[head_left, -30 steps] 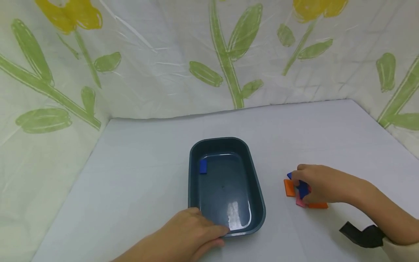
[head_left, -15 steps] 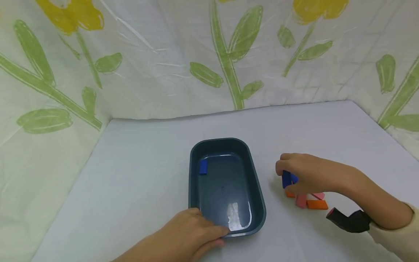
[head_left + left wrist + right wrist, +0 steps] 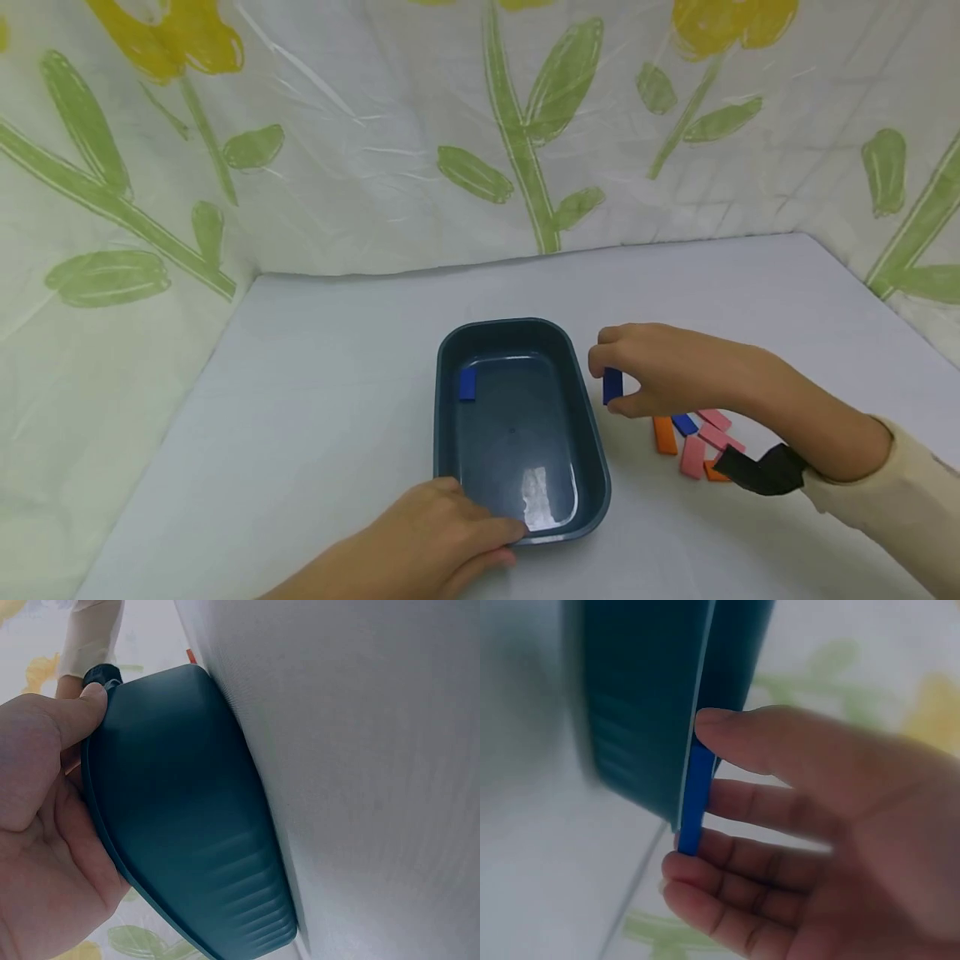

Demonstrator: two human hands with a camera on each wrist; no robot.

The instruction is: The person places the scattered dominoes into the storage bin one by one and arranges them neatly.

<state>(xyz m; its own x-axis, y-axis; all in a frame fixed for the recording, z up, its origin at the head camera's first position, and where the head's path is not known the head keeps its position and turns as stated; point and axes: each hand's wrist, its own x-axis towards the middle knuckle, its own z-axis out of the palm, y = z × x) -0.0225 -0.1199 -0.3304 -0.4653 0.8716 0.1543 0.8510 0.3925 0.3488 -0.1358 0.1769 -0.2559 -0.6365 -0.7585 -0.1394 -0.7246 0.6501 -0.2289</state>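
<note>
Blue tile (image 3: 612, 387) at the dark tray's (image 3: 517, 442) two o'clock, just beside the rim, pinched end to end by the right hand (image 3: 652, 365), likely so its broad face stays free; the left hand (image 3: 438, 529) grips the rim at seven, presumably to steady it; loose tiles (image 3: 693, 456) lie at three, handy for the right hand; a second blue tile (image 3: 467, 384) lies inside at ten.

I see a pale table (image 3: 330, 400), with white sheeting (image 3: 360, 208) hanging along its far edge and both sides. The sheeting is creased and faintly glossy, decorated with large yellow flowers (image 3: 206, 37), green stems (image 3: 513, 121) and broad leaves (image 3: 566, 79). Soft light leaves dim shadows on the table.
</note>
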